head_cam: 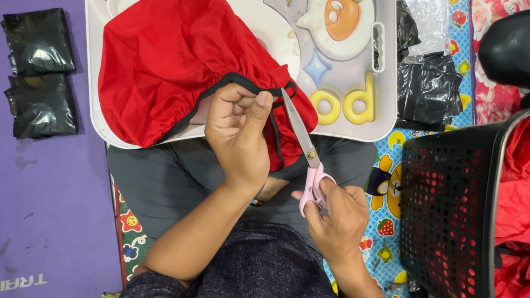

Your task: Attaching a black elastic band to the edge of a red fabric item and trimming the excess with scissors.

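Note:
A red cloth piece (171, 58) with a black trimmed edge lies bunched on a white lap tray (349, 67). My left hand (237, 134) pinches the black edge of the cloth near its lower right corner. My right hand (336, 216) grips pink-handled scissors (306, 152) by the loops. Their metal blades point up and left, with the tips right beside the pinched black trim.
A black perforated basket (449, 203) full of red cloth stands at the right. Two folded black plastic packets (38, 71) lie on the purple mat at the left. More black plastic (427, 86) sits beyond the tray on a patterned mat.

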